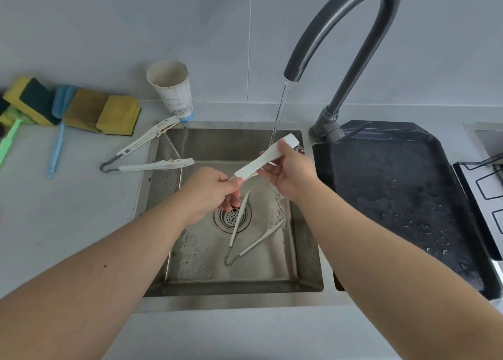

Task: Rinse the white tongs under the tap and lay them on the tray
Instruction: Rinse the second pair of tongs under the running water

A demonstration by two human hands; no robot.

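White tongs (254, 166) are held over the steel sink (307, 251), just beside the thin water stream (279, 112) falling from the dark curved tap (353, 33). My right hand (292, 173) grips their upper end. My left hand (211, 189) pinches their lower end. A second pair of white tongs (251, 240) lies on the sink floor across the drain (231, 217). A third, stained pair (147, 153) rests on the counter at the sink's left rim. The black tray (394, 196) sits right of the sink, wet.
A used paper cup (171, 89) stands behind the sink. Sponges (81, 109) and a blue brush (58, 131) lie on the counter at the left, with a green handle (8, 142) at the edge. A black rack (487, 185) borders the tray on the right.
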